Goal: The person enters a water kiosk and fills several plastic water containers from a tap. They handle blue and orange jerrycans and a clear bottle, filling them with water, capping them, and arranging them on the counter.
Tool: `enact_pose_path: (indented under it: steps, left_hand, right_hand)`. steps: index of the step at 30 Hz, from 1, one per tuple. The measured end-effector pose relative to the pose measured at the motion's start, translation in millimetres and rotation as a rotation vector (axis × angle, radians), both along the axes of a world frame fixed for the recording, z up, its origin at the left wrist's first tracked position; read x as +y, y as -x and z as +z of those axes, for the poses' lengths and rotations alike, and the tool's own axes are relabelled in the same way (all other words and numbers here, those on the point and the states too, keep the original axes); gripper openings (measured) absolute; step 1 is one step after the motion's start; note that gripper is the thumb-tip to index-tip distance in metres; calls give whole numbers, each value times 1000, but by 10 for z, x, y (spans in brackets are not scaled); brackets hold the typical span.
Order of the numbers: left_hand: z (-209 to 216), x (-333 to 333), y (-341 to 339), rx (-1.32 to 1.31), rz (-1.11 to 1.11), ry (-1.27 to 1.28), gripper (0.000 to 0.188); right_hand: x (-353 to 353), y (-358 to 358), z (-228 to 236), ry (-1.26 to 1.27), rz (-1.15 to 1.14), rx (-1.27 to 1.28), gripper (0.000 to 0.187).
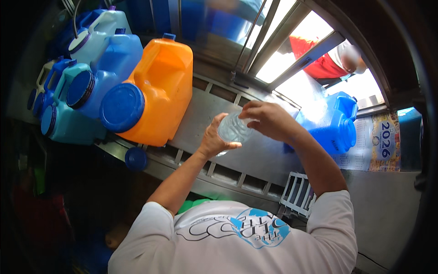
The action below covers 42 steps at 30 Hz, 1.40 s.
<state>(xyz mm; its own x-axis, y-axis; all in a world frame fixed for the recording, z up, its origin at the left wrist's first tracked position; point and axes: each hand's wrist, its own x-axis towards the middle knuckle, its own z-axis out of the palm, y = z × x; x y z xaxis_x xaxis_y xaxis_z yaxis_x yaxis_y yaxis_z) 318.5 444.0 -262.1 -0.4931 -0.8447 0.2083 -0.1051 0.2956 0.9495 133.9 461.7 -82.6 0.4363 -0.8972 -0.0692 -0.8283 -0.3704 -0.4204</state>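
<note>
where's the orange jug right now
In the head view, the orange jug is left of centre, beside the translucent blue jug, up and to the left of the left hand.

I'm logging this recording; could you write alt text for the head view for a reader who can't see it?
A person's left grip holds a clear container over a metal counter, with the right grip at its edge. An orange jug and several blue and teal jugs are on the left, a blue jug on the right.
</note>
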Motion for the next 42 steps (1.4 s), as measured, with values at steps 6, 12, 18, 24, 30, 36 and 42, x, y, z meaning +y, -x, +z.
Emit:
enact_pose_path:
  steps: [6, 12, 18, 24, 30, 36, 42]
  left_hand:
    - [-163, 55, -62, -22, -45, -21, 101]
    - [-386, 79, -242, -77, -30, -38, 100]
    - [-482, 129, -457, -52, -66, -17, 106]
    - [-608, 285, -552, -170, -49, -8, 121]
    - [-906, 398, -554, -216, 12, -114, 115]
    - [-931, 484, 232, -201, -14, -192, 111]
    - [-933, 514, 1395, -249, 5, -70, 106]
  right_hand:
    - [172, -275, -93, -42, -149, 229, 30]
    - [174, -438, -319, -136, -266, 242, 28]
    - [284, -644, -506, 4, -63, 287, 21]
    - [334, -826, -420, -191, -297, 272, 22]
    - [458, -828, -437, 11, -171, 206, 27]
    - [600, -241, -415, -169, -497, 168, 34]
    - [791, 735, -590, -119, -830, 126, 43]
